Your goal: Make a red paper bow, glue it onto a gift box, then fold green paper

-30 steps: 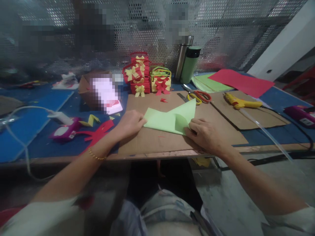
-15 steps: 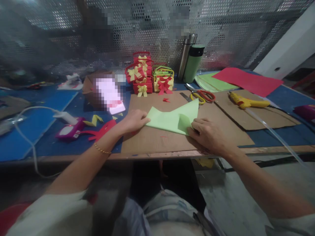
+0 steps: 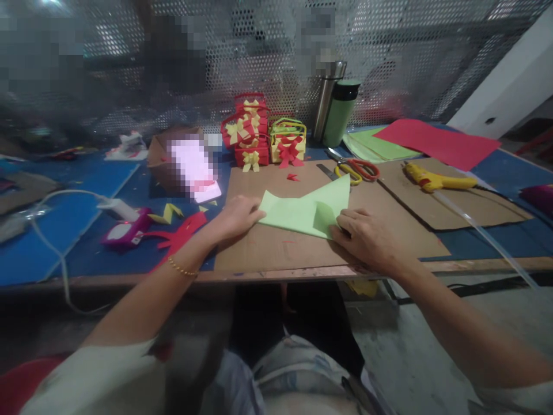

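and there, over on the small purple plastic box with a pale oval panel [image 3: 121, 231], sat a few white marks, too small to read; the glowing pale phone screen [image 3: 209, 193] was blurred into blocks, any writing lost; centre stage, the folded sheet of light green paper [image 3: 289, 212] lay on the flat brown cardboard mat [image 3: 254, 253], matte and plain, its near edge straight, its top dipping in the middle, its far right corner rising to a point; a flap curled near the right end, shaded darker green; the left hand [image 3: 238, 216] was nearly closed, thumb and fingers pinching the sheet's left end; the right hand [image 3: 365, 233] was curled tight, gripping the lower right corner, some fingertips hidden; just beyond lay the metal scissors with orange handles [image 3: 344, 162]; farther back stood the small red paper baskets with yellow bows [image 3: 242, 157]; and, off right, rested the yellow plastic glue gun [image 3: 432, 181]!
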Demonstrator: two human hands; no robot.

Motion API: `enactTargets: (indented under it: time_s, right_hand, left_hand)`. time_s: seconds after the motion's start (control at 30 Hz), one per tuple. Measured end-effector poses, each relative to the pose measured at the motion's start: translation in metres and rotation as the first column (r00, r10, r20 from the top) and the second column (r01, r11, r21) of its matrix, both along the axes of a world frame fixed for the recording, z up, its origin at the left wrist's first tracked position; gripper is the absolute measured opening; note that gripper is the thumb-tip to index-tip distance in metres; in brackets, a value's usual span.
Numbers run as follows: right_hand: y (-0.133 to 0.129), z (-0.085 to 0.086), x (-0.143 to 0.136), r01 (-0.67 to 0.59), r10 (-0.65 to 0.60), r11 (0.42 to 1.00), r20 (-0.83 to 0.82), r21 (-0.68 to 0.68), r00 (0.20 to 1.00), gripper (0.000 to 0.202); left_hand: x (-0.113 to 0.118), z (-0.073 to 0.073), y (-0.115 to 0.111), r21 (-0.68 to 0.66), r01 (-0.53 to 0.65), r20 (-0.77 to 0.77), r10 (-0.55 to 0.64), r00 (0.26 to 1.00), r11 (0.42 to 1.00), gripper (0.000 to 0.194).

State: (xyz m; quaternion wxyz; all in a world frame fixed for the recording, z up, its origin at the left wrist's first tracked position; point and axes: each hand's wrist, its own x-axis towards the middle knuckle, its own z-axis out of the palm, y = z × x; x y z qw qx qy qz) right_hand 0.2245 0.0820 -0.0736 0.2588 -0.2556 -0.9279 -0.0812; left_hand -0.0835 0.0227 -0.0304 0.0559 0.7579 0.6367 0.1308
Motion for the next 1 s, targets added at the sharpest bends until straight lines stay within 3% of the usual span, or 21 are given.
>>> enactTargets:
  time_s: [0.17,0.33,0.53,1.0]
  right_hand:
    - [0.000,-0.001,-0.001,-0.006,0.006,1.000,-0.012,-0.016,1.000,0.032]
    - [0.002,-0.006,-0.001,-0.027,0.029,0.998,-0.036,0.062,0.999,0.032]
    - [0.004,-0.010,-0.002,-0.038,0.041,0.993,-0.028,0.109,0.999,0.032]
    - [0.003,-0.007,-0.002,0.003,-0.003,0.999,0.003,0.044,1.000,0.029]
  left_hand:
    - [0.000,-0.002,-0.001,-0.012,-0.036,-0.044,0.035,0.998,0.999,0.030]
    - [0.003,-0.002,-0.007,-0.009,-0.041,-0.077,0.040,0.996,0.999,0.026]
    - [0.010,0.001,-0.013,-0.075,-0.135,-0.142,0.124,0.982,0.988,0.022]
    - [0.006,-0.003,-0.007,-0.067,-0.136,-0.103,0.128,0.986,0.988,0.028]
